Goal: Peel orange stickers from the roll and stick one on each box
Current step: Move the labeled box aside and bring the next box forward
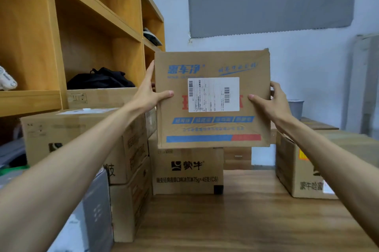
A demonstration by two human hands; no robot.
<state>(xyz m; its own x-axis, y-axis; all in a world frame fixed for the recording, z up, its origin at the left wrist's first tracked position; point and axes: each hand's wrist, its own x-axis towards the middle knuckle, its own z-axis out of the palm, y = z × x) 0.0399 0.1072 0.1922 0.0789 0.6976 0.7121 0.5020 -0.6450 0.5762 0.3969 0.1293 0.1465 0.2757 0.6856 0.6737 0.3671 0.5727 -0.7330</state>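
Head view: left hand [150, 91] at nine, right hand [272, 102] at three o'clock grip brown cardboard box [213, 128]; lower it level.

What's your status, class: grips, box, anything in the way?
Holding box: left grip, right grip on its side edges. Front face: white label, no orange sticker. Roll not in view. Another carton right beneath.

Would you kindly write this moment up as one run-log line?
left hand: holds box left edge | right hand: grips right edge | box: upright, shipping label facing camera, no orange sticker visible
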